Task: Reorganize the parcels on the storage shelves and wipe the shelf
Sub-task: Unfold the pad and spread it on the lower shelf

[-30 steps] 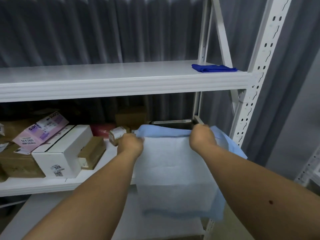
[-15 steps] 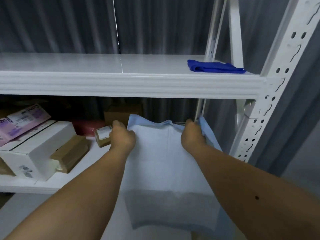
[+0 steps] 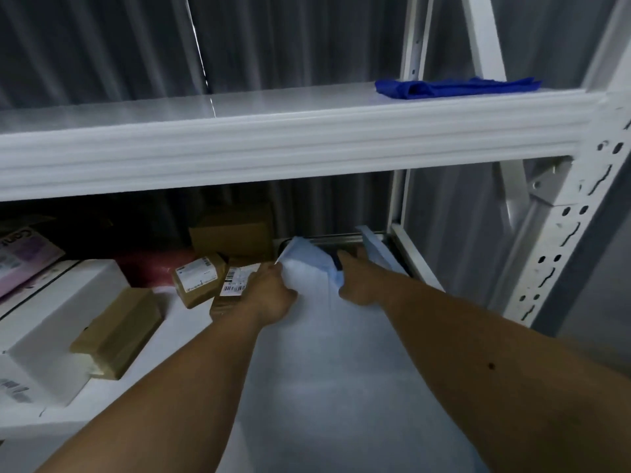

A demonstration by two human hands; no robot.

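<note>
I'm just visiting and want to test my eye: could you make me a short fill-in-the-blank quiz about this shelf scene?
1. The folded dark blue cloth lies on the ____ shelf.
2. The left hand and right hand both hold a light ____ sheet.
3. The long white box sits on the ____ side of the lower shelf.

Missing words: upper; blue; left
</note>
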